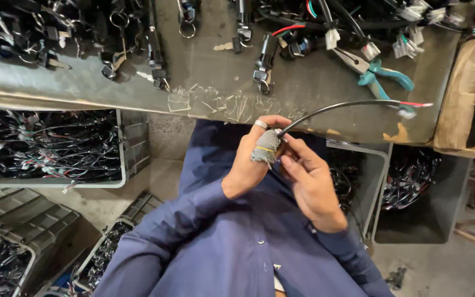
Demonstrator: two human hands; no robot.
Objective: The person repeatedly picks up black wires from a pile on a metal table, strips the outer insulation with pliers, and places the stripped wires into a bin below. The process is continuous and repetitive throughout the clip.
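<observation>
At the centre of the frame, the left hand (pixel 254 159) and right hand (pixel 309 179) both pinch the near end of a light, bendy black cable (pixel 347 104), probably easiest to grip near that end.

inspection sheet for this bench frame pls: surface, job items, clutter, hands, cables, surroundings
surface: grey workbench, scuffed, tape scraps near its front edge.
job's things: black cable with red and white wire ends, held over the bench edge.
clutter: teal-handled pliers, key switches, loose keys.
grippers: left hand, thumb cloth-wrapped, and right hand both pinch the cable's near end.
cables: harness pile at the bench's back.
surroundings: bins of wiring below, cardboard box at right.
</observation>
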